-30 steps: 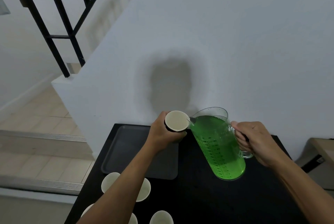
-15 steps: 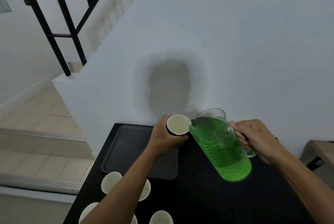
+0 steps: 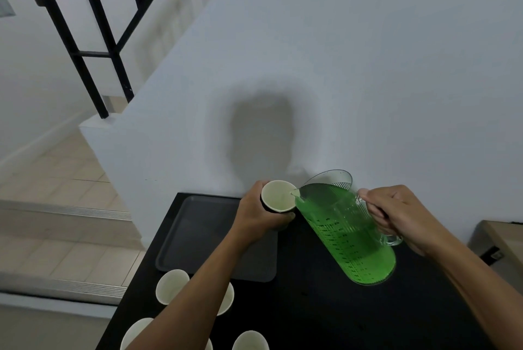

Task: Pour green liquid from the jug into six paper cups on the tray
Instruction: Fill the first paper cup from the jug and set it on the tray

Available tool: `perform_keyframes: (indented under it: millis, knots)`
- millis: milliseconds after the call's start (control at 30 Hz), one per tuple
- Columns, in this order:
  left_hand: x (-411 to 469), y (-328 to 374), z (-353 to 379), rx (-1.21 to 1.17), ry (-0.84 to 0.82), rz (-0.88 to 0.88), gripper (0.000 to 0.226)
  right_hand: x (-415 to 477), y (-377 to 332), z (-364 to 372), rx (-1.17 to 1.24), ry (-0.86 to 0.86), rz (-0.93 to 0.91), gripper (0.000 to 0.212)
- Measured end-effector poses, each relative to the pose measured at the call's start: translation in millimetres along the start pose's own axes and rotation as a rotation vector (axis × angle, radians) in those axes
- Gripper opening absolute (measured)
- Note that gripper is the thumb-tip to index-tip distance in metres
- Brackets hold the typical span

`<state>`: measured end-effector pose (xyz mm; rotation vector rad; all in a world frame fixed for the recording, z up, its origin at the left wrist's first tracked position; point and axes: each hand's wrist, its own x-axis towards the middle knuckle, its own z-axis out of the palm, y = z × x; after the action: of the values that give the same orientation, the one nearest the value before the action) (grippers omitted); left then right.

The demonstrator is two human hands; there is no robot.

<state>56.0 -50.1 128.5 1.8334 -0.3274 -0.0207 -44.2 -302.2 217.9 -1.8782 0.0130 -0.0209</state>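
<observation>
Left hand (image 3: 259, 215) grips paper cup (image 3: 278, 197) raised; right hand (image 3: 403, 215) grips tilted jug (image 3: 346, 232) handle, spout at rim.

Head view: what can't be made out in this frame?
All head view.
- Count of loose cups: the left forearm covers some, the bottom edge cuts others.
- Base and most of the outer wall of the held cup: wrapped by the left hand.
- Handle of the jug: mostly under the right hand.
- Jug scale print: too small to read.
- Whether liquid is leaving the jug yet: too small to tell.
</observation>
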Motion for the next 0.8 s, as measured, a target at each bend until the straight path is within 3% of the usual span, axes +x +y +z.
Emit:
perform_keyframes:
  millis: [233, 533, 800]
  knots:
    - [-0.2, -1.6, 0.2, 0.003, 0.004, -0.004, 0.061, 0.5, -3.5, 0.9, -0.018, 0.002, 0.003, 0.068]
    - [-3.0, -4.5, -1.4, 0.003, 0.003, -0.015, 0.061, 1.8, -1.6, 1.2, -0.022, -0.017, 0.006, 0.053]
    - [-4.7, -6.9, 0.3, 0.015, 0.003, -0.025, 0.063, 2.2, -3.6, 1.5, -0.044, -0.009, 0.024, 0.054]
